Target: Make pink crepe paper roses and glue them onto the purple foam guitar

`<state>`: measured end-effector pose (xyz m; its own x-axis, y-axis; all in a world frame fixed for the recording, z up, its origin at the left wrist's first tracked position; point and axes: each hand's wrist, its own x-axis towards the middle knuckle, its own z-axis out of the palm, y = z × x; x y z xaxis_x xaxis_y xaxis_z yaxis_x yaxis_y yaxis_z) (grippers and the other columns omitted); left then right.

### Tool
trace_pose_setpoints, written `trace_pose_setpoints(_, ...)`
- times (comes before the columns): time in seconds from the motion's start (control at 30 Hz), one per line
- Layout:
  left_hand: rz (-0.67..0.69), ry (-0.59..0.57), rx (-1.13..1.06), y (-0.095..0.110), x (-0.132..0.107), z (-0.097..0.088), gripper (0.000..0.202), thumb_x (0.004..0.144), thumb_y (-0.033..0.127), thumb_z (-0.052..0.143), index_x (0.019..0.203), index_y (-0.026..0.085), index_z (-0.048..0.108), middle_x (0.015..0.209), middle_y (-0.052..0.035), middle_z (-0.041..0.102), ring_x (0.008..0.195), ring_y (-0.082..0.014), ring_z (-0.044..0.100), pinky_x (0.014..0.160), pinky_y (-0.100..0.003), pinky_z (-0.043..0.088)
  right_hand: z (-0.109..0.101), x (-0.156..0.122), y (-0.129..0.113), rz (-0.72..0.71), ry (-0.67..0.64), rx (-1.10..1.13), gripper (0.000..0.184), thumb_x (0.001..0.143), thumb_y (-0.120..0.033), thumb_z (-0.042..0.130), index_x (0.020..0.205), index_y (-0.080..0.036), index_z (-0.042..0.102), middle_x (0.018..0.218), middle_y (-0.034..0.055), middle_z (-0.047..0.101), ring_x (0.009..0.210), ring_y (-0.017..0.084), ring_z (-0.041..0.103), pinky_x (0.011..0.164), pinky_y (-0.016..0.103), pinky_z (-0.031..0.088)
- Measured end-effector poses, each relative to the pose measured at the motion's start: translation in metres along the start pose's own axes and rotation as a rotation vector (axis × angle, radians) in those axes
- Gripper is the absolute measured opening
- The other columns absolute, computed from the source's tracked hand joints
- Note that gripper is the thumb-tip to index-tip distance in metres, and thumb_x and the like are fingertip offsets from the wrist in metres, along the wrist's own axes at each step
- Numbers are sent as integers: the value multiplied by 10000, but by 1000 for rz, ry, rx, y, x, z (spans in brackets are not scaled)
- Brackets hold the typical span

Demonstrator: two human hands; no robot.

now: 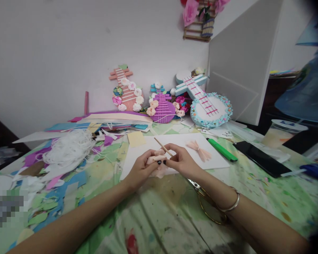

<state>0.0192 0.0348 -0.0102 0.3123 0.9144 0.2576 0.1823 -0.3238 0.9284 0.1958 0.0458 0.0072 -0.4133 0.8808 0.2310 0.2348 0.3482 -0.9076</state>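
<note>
Both hands meet over a white sheet of paper (217, 162) on the table. My left hand (141, 167) is closed on a pale pink paper flower (160, 171), its thumb across the petals. Close against it, my right hand (181, 160) has its fingers bent round a thin wooden stick (161, 145) that slants up to the left. The right thumb and fingertips touch the flower's edge; how they grip it is partly hidden. To the right on the sheet lies a bunched piece of pale pink crepe paper (198, 150).
Gold-handled scissors (212, 208) lie beneath my right forearm. Right of the sheet are a green cutter (222, 150), a black phone (262, 158) and a lidded cup (281, 134). White string (69, 148) and paper scraps cover the left. Decorated cardboard instruments (163, 107) lean on the wall.
</note>
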Motion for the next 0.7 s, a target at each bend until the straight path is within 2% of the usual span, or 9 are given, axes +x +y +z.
trace_pose_setpoints(0.13, 6, 3, -10, 1, 0, 0, 166, 783, 268, 495, 906, 177, 559, 799, 0, 565, 725, -138, 522, 650, -225, 423, 2, -1, -2, 6, 44, -5, 187, 736, -269, 585, 899, -180, 564, 570, -74, 434, 441, 46, 316, 430, 178, 259)
trace_pose_setpoints(0.33, -21, 47, -3, 5, 0, 0, 207, 799, 329, 488, 913, 178, 573, 812, -10, 594, 733, -148, 551, 664, -235, 441, 4, -1, -3, 0, 90, 6, 143, 753, -293, 579, 833, -174, 576, 565, -57, 476, 448, 51, 328, 430, 179, 254)
trace_pose_setpoints(0.53, -5, 47, -40, 3, 0, 1, 201, 775, 318, 554, 922, 180, 552, 758, 6, 586, 653, -128, 548, 600, -222, 430, 7, -1, -2, 12, 91, -5, 237, 739, -392, 636, 804, -177, 560, 552, -61, 454, 432, 45, 310, 408, 178, 223)
trace_pose_setpoints(0.7, -30, 24, -75, 5, -2, 1, 186, 802, 334, 545, 889, 171, 563, 714, 17, 566, 622, -110, 529, 569, -207, 410, 8, -1, 1, -9, 85, 27, 197, 742, -349, 637, 774, -178, 544, 597, -61, 468, 441, 36, 325, 424, 172, 259)
